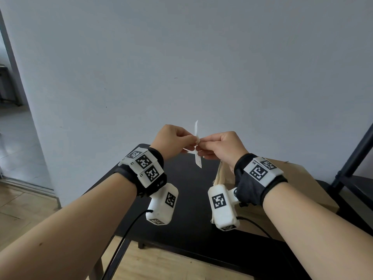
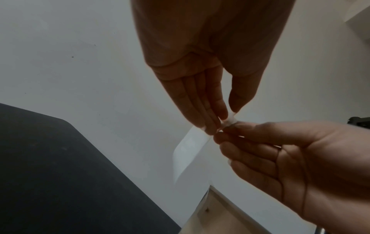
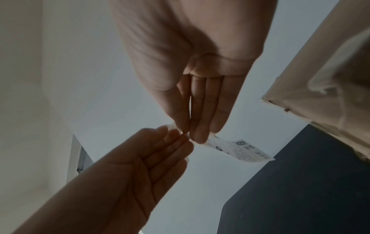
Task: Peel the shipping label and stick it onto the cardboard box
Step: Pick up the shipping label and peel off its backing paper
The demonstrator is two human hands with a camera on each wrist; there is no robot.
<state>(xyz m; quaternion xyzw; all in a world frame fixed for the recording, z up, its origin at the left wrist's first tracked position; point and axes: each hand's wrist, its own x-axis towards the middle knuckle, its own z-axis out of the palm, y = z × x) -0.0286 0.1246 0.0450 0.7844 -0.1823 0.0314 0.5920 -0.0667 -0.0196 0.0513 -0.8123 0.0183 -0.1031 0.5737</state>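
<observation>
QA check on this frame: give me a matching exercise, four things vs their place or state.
Things:
1. shipping label
2. cardboard box
3. table
4. left hand

States:
A. black, under the box
B. pinched between both hands, in the air
C. brown, resting on the table's right side
D. pinching the label opposite the right hand

Pairs: 1-B, 2-C, 3-A, 4-D

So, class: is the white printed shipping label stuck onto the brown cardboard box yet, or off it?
Off it. The white printed shipping label is pinched in mid-air between left hand and right hand, clear of the brown cardboard box.

Head looks down; wrists closely share hands (image 1: 198, 144).
</observation>
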